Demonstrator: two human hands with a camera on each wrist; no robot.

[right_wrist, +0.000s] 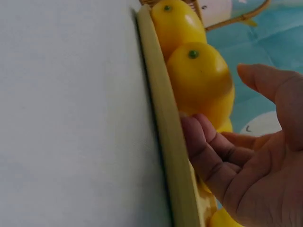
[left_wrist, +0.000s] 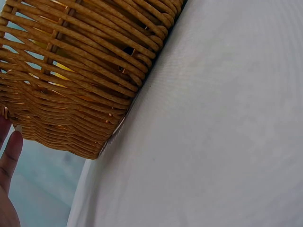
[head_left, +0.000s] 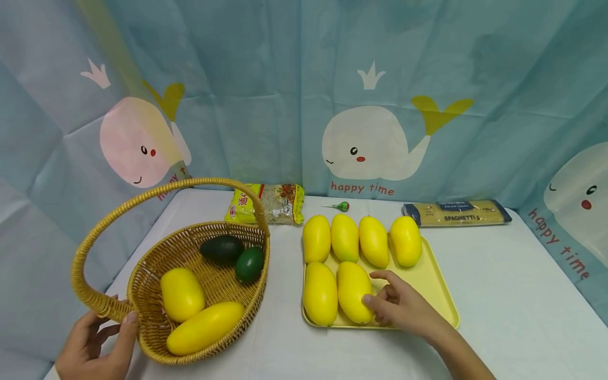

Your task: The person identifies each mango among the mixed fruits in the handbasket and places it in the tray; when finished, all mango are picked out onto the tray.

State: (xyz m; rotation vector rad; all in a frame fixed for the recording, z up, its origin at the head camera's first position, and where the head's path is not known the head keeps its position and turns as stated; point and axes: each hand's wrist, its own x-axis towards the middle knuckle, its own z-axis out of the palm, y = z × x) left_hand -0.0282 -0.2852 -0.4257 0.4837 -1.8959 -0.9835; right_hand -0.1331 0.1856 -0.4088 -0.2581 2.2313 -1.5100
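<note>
My left hand (head_left: 97,343) holds the wicker basket (head_left: 159,338) at the foot of its handle, thumb on the rim. Inside the basket lie two yellow mangoes (head_left: 182,294), a dark avocado (head_left: 221,250) and a smaller green avocado-like fruit (head_left: 249,265). On the right, a yellow tray (head_left: 434,285) carries several mangoes in two rows. My right hand (head_left: 404,306) is beside the right-hand mango (head_left: 354,293) of the front row. In the right wrist view its thumb stands apart from that mango (right_wrist: 201,78), while the lower fingers reach the fruit's near side.
Behind the basket lies a yellow-and-clear food packet (head_left: 266,203). A small wrapped lollipop (head_left: 341,206) and a spaghetti packet (head_left: 458,213) lie along the back of the white table (head_left: 280,348). A blue whale-print curtain (head_left: 266,105) stands behind and at both sides.
</note>
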